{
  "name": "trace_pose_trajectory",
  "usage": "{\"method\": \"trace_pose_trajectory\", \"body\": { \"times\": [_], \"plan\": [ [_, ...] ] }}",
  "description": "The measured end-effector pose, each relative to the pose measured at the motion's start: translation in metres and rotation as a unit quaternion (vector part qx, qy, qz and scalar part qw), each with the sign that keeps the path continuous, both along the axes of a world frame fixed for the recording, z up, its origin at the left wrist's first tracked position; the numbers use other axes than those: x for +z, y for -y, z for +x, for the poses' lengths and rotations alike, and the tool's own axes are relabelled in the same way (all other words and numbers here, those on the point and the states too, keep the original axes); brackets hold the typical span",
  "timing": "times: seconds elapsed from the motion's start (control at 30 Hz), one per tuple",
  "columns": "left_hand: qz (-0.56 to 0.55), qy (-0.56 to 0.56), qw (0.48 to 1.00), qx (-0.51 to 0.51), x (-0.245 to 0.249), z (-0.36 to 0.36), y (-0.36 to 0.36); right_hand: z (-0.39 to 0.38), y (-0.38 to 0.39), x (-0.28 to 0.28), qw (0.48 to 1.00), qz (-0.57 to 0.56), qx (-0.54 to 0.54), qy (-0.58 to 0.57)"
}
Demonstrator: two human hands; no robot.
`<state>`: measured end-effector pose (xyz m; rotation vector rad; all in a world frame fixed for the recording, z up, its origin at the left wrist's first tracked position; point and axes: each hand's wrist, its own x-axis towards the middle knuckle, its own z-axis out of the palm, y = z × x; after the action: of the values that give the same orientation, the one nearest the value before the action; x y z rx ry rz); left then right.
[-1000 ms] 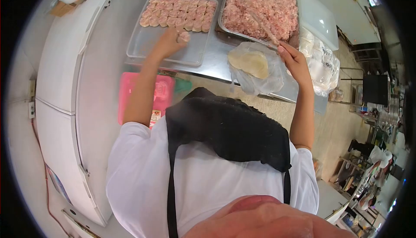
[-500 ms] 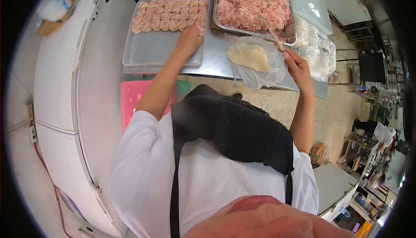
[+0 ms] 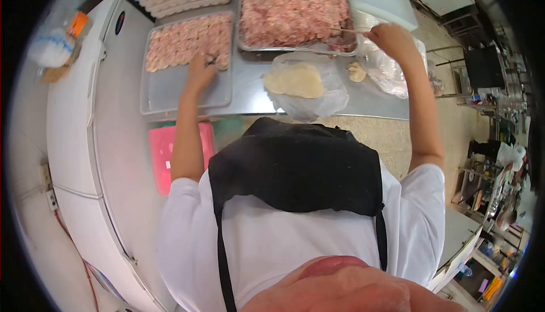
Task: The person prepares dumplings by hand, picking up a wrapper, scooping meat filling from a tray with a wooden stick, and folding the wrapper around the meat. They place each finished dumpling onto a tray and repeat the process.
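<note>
A tall white refrigerator (image 3: pixel 122 158) stands at the left of the metal bench (image 3: pixel 247 96). The bench carries a deep metal tray (image 3: pixel 272 49) loaded with minced meat (image 3: pixel 292 8). Left of this unit is a shallow translucent tray (image 3: pixel 162 93); its far part holds closely set rows of filled pieces (image 3: pixel 181 44), and its near part is bare. A plastic bag (image 3: pixel 336 99) lies near the front edge of the bench, with pale round wrappers (image 3: pixel 295 82) on it. The right hand (image 3: pixel 392 39), fingers closed, grips a thin stick-like tool (image 3: pixel 353 30); the tool extends leftward over the right near corner of the minced meat. The left hand (image 3: pixel 201 74) is positioned at the near row of filled pieces, fingers bent; blur prevents telling whether it grips one. A small dough piece (image 3: pixel 356 72) lies right of the wrappers.
</note>
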<state>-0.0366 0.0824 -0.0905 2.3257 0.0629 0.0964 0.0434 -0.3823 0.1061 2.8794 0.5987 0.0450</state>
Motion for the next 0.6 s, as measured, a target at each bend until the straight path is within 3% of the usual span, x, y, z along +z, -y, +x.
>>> {"method": "trace_pose_trajectory", "body": {
  "times": [0.07, 0.13, 0.17, 0.27, 0.3, 0.33, 0.37, 0.4, 0.5, 0.6],
  "plan": [
    [0.036, 0.031, 0.998, 0.028, -0.008, -0.002, 0.0, 0.02, 0.013, 0.013, 0.998, -0.03, 0.049, 0.037],
    [0.153, 0.119, 0.978, 0.081, 0.009, -0.008, 0.02, 0.055, 0.027, 0.005, 0.989, -0.053, 0.111, 0.078],
    [0.211, 0.16, 0.958, 0.109, 0.02, -0.012, 0.03, 0.071, 0.027, -0.015, 0.988, -0.05, 0.088, 0.12],
    [0.066, 0.196, 0.974, 0.093, 0.063, -0.018, 0.092, 0.084, 0.028, -0.074, 0.962, -0.06, 0.229, 0.136],
    [0.043, 0.191, 0.979, 0.059, 0.075, -0.022, 0.118, 0.064, 0.005, -0.066, 0.987, -0.063, 0.147, 0.026],
    [0.021, 0.187, 0.982, 0.025, 0.082, -0.026, 0.142, 0.06, 0.012, -0.085, 0.975, -0.053, 0.213, 0.044],
    [-0.018, 0.162, 0.986, -0.02, 0.078, -0.028, 0.161, 0.045, 0.004, -0.081, 0.984, -0.056, 0.17, 0.006],
    [-0.056, 0.136, 0.987, -0.064, 0.07, -0.03, 0.176, 0.029, 0.008, -0.074, 0.979, -0.055, 0.198, -0.003],
    [-0.065, 0.04, 0.983, -0.167, 0.054, -0.033, 0.213, 0.016, 0.023, -0.057, 0.963, -0.039, 0.266, -0.022],
    [0.049, 0.125, 0.977, -0.164, 0.039, -0.037, 0.234, 0.05, 0.039, -0.036, 0.963, -0.035, 0.267, 0.001]
  ]
}}
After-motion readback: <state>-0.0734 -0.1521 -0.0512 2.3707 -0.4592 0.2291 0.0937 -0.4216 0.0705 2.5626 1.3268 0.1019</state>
